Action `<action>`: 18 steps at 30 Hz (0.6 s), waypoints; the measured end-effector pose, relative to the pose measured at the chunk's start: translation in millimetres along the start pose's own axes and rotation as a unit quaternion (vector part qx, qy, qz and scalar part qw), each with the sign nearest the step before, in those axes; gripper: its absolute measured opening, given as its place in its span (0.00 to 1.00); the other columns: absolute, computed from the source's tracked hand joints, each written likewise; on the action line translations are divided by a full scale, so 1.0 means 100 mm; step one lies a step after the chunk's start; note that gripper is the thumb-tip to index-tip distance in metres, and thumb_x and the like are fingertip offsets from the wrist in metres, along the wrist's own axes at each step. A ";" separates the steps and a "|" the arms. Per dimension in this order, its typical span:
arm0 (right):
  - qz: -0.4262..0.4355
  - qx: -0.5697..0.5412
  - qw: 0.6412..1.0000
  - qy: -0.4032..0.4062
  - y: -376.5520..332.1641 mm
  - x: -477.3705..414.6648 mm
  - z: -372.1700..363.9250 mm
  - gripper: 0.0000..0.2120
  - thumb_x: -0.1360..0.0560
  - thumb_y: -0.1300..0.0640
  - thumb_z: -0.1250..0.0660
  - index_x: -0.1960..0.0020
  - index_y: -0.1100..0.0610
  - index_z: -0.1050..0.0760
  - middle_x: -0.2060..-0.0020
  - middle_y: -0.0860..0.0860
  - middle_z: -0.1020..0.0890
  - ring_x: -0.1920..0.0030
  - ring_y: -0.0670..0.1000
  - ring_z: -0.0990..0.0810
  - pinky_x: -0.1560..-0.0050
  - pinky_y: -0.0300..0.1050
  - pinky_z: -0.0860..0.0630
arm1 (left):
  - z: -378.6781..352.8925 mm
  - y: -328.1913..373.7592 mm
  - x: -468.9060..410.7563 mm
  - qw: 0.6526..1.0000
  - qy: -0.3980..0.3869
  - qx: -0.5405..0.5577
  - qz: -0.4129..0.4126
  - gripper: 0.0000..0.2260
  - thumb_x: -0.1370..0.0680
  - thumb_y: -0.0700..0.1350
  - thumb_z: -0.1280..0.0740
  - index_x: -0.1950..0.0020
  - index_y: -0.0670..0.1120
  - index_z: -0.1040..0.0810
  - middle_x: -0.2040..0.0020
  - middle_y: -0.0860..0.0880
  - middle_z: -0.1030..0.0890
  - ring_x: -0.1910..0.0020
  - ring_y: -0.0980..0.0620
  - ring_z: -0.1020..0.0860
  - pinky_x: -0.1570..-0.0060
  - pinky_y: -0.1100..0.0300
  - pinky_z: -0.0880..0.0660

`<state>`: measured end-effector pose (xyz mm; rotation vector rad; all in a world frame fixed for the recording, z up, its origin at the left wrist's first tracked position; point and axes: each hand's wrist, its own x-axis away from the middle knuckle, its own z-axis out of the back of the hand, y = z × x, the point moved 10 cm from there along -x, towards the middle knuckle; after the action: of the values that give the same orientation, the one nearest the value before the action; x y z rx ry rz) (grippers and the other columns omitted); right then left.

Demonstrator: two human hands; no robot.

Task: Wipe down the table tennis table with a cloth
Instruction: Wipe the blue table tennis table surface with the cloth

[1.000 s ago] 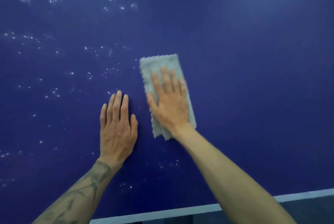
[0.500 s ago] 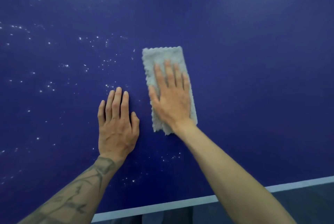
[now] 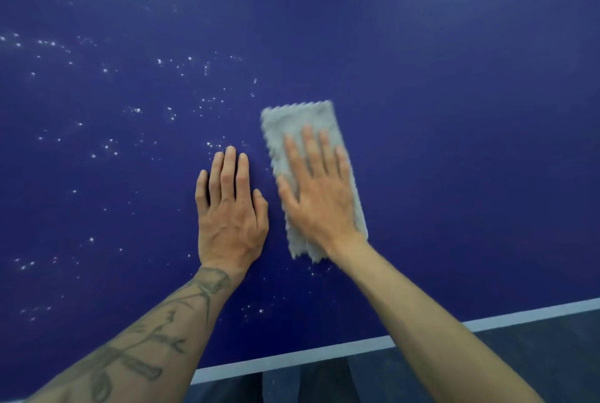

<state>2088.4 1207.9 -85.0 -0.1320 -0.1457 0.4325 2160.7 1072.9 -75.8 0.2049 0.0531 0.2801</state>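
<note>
Our left hand (image 3: 229, 207) lies flat on the blue table (image 3: 454, 110), palm down, fingers straight and close together, the thumb tucked along its right side; it holds nothing. Its forearm comes up from the lower left corner and carries a dark tattoo (image 3: 156, 337) of a stem with a flower near the wrist. White specks (image 3: 107, 146) are scattered over the table's left half, from the top edge of our view down past the wrist, and a few sit just beyond the fingertips.

Just beside that hand, to its right and not touching it, lies the grey cloth (image 3: 298, 120). It is a long rectangle with a wavy edge, flat on the table, its long side running away from us and leaning a little leftward at the far end. Our right hand (image 3: 319, 194) presses down on the cloth with the palm, fingers straight and slightly spread, thumb out towards the left hand. The far end of the cloth shows beyond the fingertips and a strip of its near end shows by the wrist. The cloth's right edge and the fingers are blurred.

Right of the cloth the table is an even deep blue. A white line (image 3: 292, 358) marks the near edge, rising towards the right, with dark grey floor (image 3: 535, 337) below it.
</note>
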 end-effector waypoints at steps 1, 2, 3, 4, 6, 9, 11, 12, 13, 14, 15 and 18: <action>0.042 0.003 0.999 -0.007 -0.07 0.20 -0.03 0.32 0.13 0.40 0.50 0.13 0.49 0.52 0.13 0.53 0.53 0.14 0.55 0.55 0.15 0.61 0.51 | 0.00 0.00 0.00 1.000 -0.001 0.000 0.000 0.26 0.14 0.48 0.47 0.16 0.40 0.40 0.16 0.41 0.41 0.16 0.42 0.43 0.18 0.41 0.46; 0.061 0.008 0.998 -0.011 -0.01 0.38 -0.04 0.32 0.13 0.41 0.49 0.13 0.49 0.51 0.13 0.52 0.52 0.14 0.55 0.54 0.15 0.61 0.50 | 0.00 0.00 0.00 1.000 -0.002 0.001 0.001 0.27 0.14 0.48 0.47 0.16 0.40 0.41 0.15 0.41 0.41 0.16 0.42 0.44 0.18 0.40 0.46; 0.054 0.013 0.998 -0.017 0.15 0.50 -0.03 0.32 0.13 0.41 0.49 0.13 0.48 0.51 0.13 0.52 0.52 0.14 0.55 0.54 0.16 0.61 0.50 | 0.00 -0.01 0.00 1.000 -0.001 0.001 0.002 0.27 0.14 0.48 0.47 0.16 0.40 0.41 0.15 0.41 0.41 0.16 0.42 0.44 0.18 0.40 0.46; 0.026 0.017 0.999 -0.022 0.37 0.56 0.00 0.32 0.14 0.41 0.49 0.13 0.48 0.52 0.13 0.51 0.53 0.14 0.55 0.55 0.16 0.61 0.50 | 0.00 -0.01 0.00 1.000 -0.001 0.000 0.002 0.27 0.14 0.48 0.46 0.16 0.40 0.41 0.15 0.41 0.41 0.16 0.42 0.44 0.18 0.40 0.46; -0.056 0.013 0.998 -0.024 0.80 0.52 0.08 0.33 0.14 0.40 0.51 0.13 0.47 0.55 0.13 0.51 0.55 0.14 0.54 0.57 0.15 0.61 0.53 | 0.01 0.00 0.00 1.000 -0.001 0.000 0.004 0.27 0.14 0.48 0.46 0.16 0.39 0.41 0.16 0.41 0.41 0.16 0.42 0.44 0.18 0.40 0.46; -0.142 0.005 0.990 0.002 0.98 0.22 0.17 0.33 0.14 0.39 0.54 0.13 0.48 0.57 0.13 0.52 0.56 0.14 0.55 0.59 0.15 0.60 0.55 | 0.01 0.01 0.01 1.000 -0.002 0.001 0.003 0.27 0.15 0.47 0.45 0.17 0.40 0.40 0.16 0.42 0.41 0.16 0.42 0.44 0.18 0.41 0.46; -0.147 -0.005 0.989 0.014 0.77 0.07 0.13 0.33 0.14 0.39 0.54 0.13 0.49 0.56 0.13 0.53 0.55 0.14 0.56 0.57 0.15 0.60 0.55 | 0.02 0.01 0.01 1.000 -0.001 0.006 0.002 0.27 0.15 0.48 0.46 0.17 0.40 0.40 0.16 0.42 0.41 0.16 0.42 0.44 0.17 0.41 0.47; -0.124 -0.005 0.992 0.016 0.58 0.09 0.08 0.33 0.14 0.39 0.53 0.13 0.49 0.54 0.13 0.53 0.54 0.14 0.56 0.56 0.15 0.60 0.55 | 0.02 0.02 0.01 1.000 0.000 0.009 0.003 0.27 0.15 0.48 0.46 0.17 0.40 0.40 0.16 0.42 0.41 0.16 0.42 0.44 0.17 0.41 0.47; -0.080 -0.004 0.997 0.016 0.36 0.17 0.02 0.33 0.14 0.39 0.52 0.13 0.49 0.53 0.13 0.53 0.53 0.14 0.56 0.55 0.15 0.60 0.54 | 0.04 0.02 0.01 1.000 0.002 0.012 0.003 0.27 0.15 0.48 0.46 0.17 0.40 0.40 0.16 0.41 0.40 0.16 0.42 0.43 0.17 0.41 0.47; -0.023 -0.005 1.000 0.011 0.13 0.32 -0.04 0.33 0.14 0.40 0.50 0.13 0.49 0.52 0.13 0.53 0.53 0.14 0.56 0.54 0.16 0.61 0.52 | 0.05 0.02 0.01 1.000 0.005 0.014 0.002 0.27 0.15 0.48 0.45 0.17 0.40 0.40 0.16 0.41 0.40 0.16 0.42 0.43 0.17 0.41 0.47; 0.032 -0.011 0.999 0.005 -0.03 0.52 -0.08 0.33 0.14 0.41 0.48 0.13 0.49 0.51 0.13 0.53 0.52 0.14 0.56 0.54 0.16 0.62 0.51 | 0.06 0.03 0.02 1.000 0.007 0.015 0.000 0.26 0.15 0.48 0.45 0.17 0.40 0.40 0.16 0.41 0.40 0.16 0.42 0.43 0.17 0.41 0.47; 0.070 -0.013 0.997 -0.006 0.18 0.99 -0.07 0.33 0.14 0.41 0.45 0.13 0.48 0.49 0.13 0.51 0.51 0.14 0.55 0.53 0.16 0.62 0.47 | 0.08 0.04 0.02 1.000 0.016 0.020 -0.004 0.26 0.15 0.48 0.45 0.17 0.40 0.40 0.16 0.41 0.40 0.16 0.42 0.43 0.17 0.42 0.48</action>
<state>2171.1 1265.4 -83.6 -0.1651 -0.1544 0.5708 2161.8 1075.4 -67.6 0.2407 0.0905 0.2737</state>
